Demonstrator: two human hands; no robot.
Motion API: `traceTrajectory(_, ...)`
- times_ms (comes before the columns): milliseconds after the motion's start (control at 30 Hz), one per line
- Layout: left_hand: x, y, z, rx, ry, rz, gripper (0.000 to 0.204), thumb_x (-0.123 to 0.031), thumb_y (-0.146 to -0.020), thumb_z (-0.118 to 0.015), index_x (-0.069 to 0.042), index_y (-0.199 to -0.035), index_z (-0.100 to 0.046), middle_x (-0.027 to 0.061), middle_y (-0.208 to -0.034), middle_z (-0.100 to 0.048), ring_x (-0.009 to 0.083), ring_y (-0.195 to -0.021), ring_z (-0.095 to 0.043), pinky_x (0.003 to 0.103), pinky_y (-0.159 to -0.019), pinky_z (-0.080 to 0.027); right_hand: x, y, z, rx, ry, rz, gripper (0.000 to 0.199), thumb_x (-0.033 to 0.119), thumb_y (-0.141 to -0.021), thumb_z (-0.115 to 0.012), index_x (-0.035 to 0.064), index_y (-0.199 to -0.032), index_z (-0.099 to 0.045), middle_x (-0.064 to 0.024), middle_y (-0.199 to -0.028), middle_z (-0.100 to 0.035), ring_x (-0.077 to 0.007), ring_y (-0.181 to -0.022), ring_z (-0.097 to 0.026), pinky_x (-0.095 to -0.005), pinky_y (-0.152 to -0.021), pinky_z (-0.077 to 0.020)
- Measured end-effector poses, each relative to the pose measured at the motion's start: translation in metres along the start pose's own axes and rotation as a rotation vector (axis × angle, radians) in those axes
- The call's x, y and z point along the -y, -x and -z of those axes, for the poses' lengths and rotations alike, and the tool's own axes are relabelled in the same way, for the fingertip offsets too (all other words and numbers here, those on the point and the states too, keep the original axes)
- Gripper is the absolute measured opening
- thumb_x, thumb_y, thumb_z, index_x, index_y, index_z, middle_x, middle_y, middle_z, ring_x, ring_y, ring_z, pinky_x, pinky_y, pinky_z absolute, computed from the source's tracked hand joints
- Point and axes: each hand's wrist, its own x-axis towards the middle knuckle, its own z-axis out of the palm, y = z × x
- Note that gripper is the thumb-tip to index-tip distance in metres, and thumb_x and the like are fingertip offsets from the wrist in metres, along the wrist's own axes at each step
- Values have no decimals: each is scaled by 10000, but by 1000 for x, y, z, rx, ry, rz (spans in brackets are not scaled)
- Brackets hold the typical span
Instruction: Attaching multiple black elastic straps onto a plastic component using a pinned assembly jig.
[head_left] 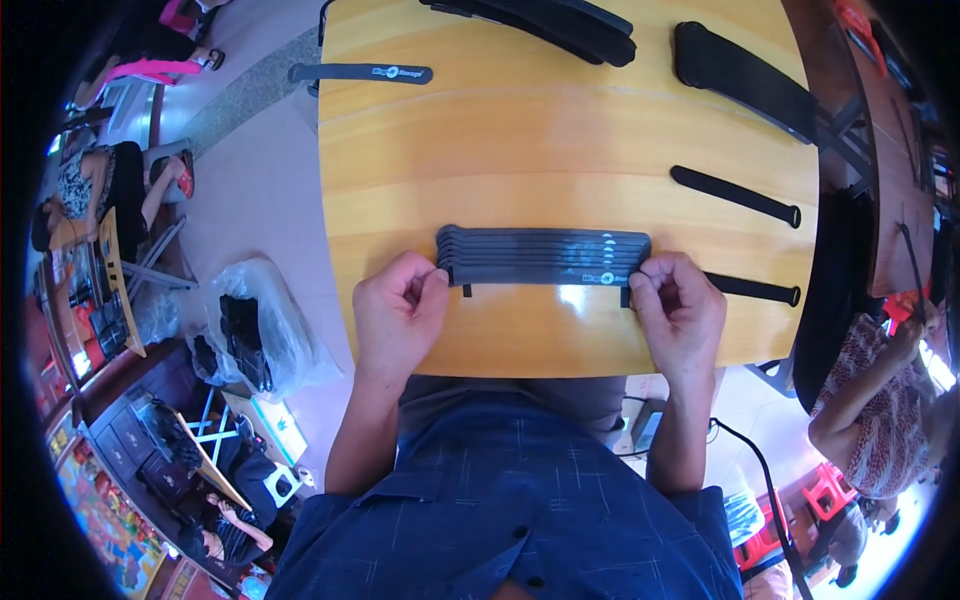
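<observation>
A fanned stack of black straps lies on the wooden table in front of me, its strips overlapping like steps with pale print near the right end. My left hand pinches the stack's left end between thumb and fingers. At the right end, my right hand grips the stack in the same way. Short dark tabs stick out below the stack beside each hand. Just beyond my right hand lies a single black strap, partly hidden by that hand; another strap with a looped end lies farther up.
A thick bundle of black straps lies at the table's far edge, another bundle at the far right. One printed strap overhangs the left edge. A clear plastic bag with black items stands left on the floor. Other people sit around.
</observation>
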Motion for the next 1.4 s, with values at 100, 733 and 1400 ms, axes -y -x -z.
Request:
traceTrajectory(100, -1, 0, 1, -2, 12, 10, 198, 5, -968, -682, -34, -788, -610, -102, -638, -478, -20, -581, -398, 205, -505, -272, -1, 1, -1, -12, -10, -15, 103, -12, -905, -756, 5, -923, -657, -41, -748, -633, -70, -612, -604, -226, -560, -477)
traceTrajectory(733, -9, -3, 0, -1, -77, 24, 239, 18, -932, -695, -28, -747, -552, -32, -560, -471, 13, -533, -412, 231, -480, -324, -3, 3, -3, -28, -20, -86, 125, -22, -901, -774, -3, -939, -656, -21, -783, -622, -38, -640, -583, -202, -562, -472)
traceTrajectory(1400, 8, -2, 15, -48, -117, -137, 131, -83, -930, -710, -31, -867, -609, 46, -588, -571, 107, -515, -513, 294, -505, -399, 34, 6, -7, -198, 571, 297, 387, 60, -811, -805, 46, -1147, -613, -154, -1159, -665, -313, -1012, -679, -441, -831, -559)
